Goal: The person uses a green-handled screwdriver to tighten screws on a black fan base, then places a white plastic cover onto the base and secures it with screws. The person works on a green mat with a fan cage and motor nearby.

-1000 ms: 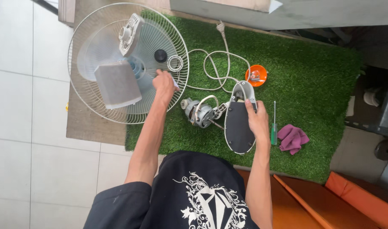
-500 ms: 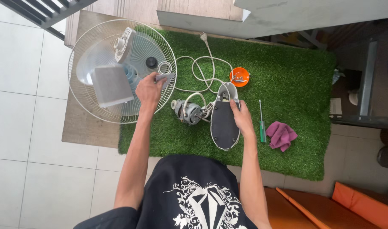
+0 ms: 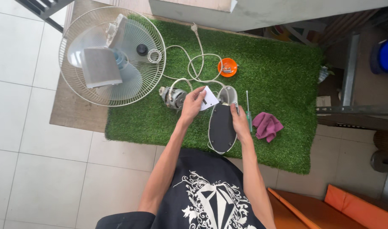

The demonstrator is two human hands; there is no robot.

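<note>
On green turf mat: left hand pinches small white panel; right hand grips dark oval fan base; keep base steady, align panel squarely.

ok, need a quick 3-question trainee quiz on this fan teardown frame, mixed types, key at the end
1. True or false: the left hand holds a small white part.
2. What does the right hand rest on? A) the orange dish B) the dark oval fan base C) the pink cloth
3. Fill in: the fan motor lies on the green ____.

Key: 1 true; 2 B; 3 mat (the turf mat).
</note>
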